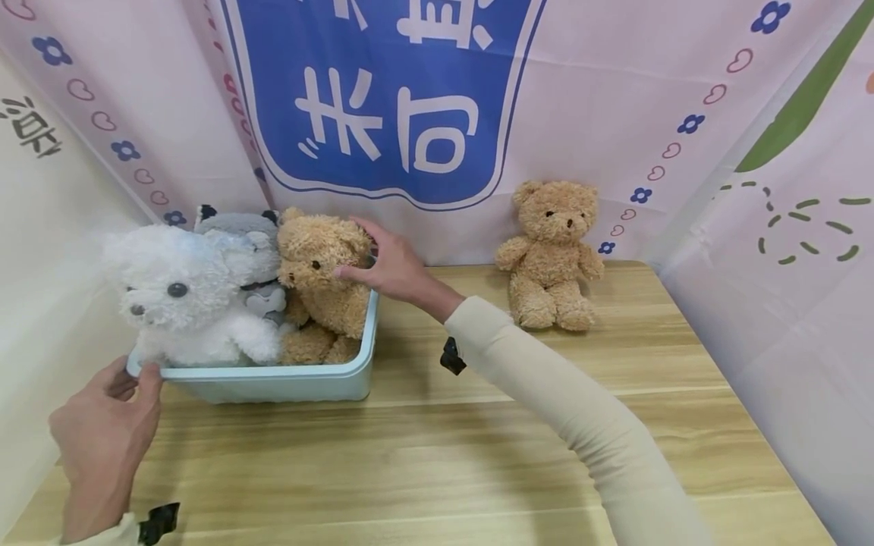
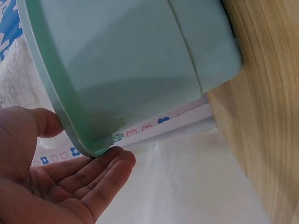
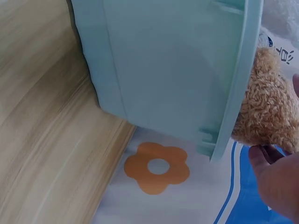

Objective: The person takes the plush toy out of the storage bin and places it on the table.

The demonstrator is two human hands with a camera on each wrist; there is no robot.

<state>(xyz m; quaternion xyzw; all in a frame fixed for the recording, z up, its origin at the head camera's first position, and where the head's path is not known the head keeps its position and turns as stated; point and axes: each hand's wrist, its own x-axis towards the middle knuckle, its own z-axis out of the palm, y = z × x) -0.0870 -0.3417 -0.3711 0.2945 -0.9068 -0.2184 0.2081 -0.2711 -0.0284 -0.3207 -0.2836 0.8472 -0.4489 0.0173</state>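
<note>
A light blue plastic bin (image 1: 287,385) stands at the table's left with plush toys in it. My left hand (image 1: 109,421) grips its near left corner, thumb over the rim and fingers underneath, as the left wrist view shows. At the bin's right end a curly brown teddy bear (image 1: 324,243) sits leaning left. My right hand (image 1: 396,265) holds this bear by the head, thumb at the face side and fingers behind. Beside it sit a fluffy white plush bear (image 1: 187,299) and, partly hidden behind, a grey plush animal (image 1: 239,227) with dark-tipped ears.
A second brown teddy bear (image 1: 553,258) sits upright on the wooden table (image 1: 437,447), right of the bin and close to the back curtain. Printed cloth (image 1: 594,98) hangs behind and to the right. A pale wall (image 1: 48,250) borders the left side.
</note>
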